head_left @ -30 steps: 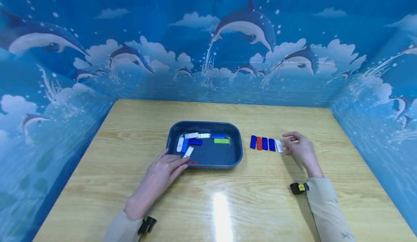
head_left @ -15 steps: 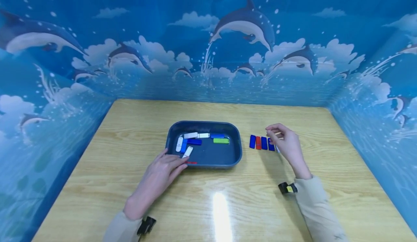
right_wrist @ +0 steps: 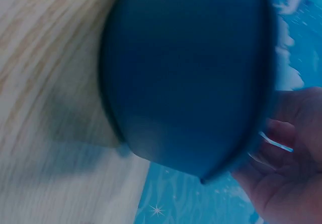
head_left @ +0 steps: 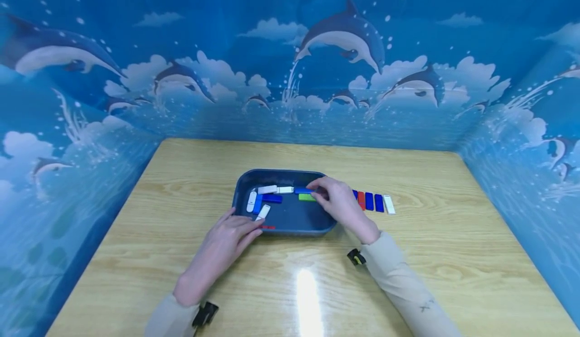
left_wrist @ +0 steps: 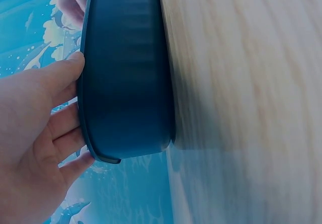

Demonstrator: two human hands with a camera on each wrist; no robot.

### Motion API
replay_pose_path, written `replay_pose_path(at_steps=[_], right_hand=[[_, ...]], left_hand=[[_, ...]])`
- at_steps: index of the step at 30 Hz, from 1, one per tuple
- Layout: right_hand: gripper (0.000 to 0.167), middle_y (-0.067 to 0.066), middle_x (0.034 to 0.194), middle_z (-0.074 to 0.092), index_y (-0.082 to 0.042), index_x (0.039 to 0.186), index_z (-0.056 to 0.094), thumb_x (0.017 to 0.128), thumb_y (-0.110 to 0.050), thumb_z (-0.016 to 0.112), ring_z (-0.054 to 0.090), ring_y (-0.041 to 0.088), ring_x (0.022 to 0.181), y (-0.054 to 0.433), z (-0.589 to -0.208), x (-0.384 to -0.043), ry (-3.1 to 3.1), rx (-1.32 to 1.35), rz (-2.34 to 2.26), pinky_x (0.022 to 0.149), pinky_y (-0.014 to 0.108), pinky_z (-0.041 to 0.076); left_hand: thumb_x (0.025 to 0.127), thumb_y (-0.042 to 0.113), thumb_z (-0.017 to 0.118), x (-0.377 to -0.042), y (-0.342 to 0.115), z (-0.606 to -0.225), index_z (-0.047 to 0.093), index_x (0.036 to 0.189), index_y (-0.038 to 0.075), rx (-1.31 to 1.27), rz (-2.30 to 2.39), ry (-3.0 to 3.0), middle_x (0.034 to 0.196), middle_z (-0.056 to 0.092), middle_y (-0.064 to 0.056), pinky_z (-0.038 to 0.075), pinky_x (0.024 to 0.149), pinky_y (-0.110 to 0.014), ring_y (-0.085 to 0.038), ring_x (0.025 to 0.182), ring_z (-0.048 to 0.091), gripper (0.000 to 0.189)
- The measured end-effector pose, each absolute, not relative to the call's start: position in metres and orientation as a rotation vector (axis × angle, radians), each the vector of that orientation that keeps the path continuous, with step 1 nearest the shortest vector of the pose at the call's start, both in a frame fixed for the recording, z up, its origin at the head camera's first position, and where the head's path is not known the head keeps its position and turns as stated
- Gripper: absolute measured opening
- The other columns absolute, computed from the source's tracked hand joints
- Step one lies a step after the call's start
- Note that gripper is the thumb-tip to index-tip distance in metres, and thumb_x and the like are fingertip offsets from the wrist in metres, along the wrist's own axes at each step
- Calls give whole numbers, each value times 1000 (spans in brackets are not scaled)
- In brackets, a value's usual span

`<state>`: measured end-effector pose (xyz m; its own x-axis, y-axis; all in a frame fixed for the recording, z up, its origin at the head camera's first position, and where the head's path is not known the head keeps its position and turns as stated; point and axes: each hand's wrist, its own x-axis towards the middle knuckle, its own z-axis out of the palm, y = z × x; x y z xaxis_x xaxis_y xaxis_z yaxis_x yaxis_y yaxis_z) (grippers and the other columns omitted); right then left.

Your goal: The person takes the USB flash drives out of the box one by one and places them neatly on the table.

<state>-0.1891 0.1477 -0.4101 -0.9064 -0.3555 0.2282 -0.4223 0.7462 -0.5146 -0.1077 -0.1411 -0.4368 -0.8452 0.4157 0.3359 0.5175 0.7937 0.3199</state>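
Note:
The dark blue tray (head_left: pixel 294 230) stands on the table and holds several USB flash drives. My left hand (head_left: pixel 226 236) rests on its near left rim, fingers extended and fingertips beside a white flash drive (head_left: pixel 263 212). In the left wrist view the thumb (left_wrist: pixel 75 58) lies along the rim, and the other fingers are partly hidden by the tray. My right hand (head_left: pixel 337 201) reaches over the tray's right wall. Its fingertips are right at a blue flash drive (head_left: pixel 301 190) and a green flash drive (head_left: pixel 306 197), with a gap between thumb and index finger.
Right of the tray lies a row of flash drives: a red one (head_left: pixel 361 200), several blue ones, one partly hidden by my right hand, and a white one (head_left: pixel 389 204) at the end. Other white and blue drives lie in the tray's left half. Dolphin-printed curtains surround the wooden table (head_left: pixel 408 176).
My right hand has left the white flash drive at the row's right end and swung left, over the row, to the tray. My left hand has stayed at the rim.

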Motion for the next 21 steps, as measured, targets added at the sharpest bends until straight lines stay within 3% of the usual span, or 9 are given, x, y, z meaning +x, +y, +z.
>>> replay_pose_path(at_steps=[7, 21], right_hand=[[18, 7, 103, 74, -6, 110, 76, 92, -5, 74, 71, 23, 94, 131, -430, -204, -2922, 787, 512, 81, 39, 61], [18, 8, 96, 68, -9, 105, 74, 88, -10, 80, 66, 24, 88, 122, -439, -209, -2912, 796, 191, 72, 39, 60]], left_hand=[[97, 27, 71, -107, -140, -437, 74, 123, 18, -716, -580, -2770, 112, 76, -4, 36, 117, -57, -21, 108, 71, 28], [99, 29, 68, -107, -141, -435, 72, 125, 19, -709, -592, -2773, 114, 76, -2, 35, 118, -56, -20, 110, 70, 29]])
